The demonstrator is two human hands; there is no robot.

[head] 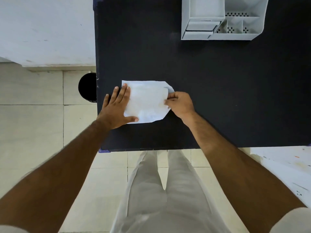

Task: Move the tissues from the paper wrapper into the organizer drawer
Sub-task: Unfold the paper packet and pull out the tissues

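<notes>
We are pressing our flat, open left hand (116, 108) on the paper wrapper (146, 101) lying on the dark surface (218, 91) so it stays put, while our right hand (178, 103) is pinching its open end to get the tissues out.

My one camera sits on my head and looks almost straight down over the near edge of the table (218, 98), close enough that my forearms fill the lower frame. The organizer (222, 22) lies at the table's far edge, cut by the frame's top.
</notes>
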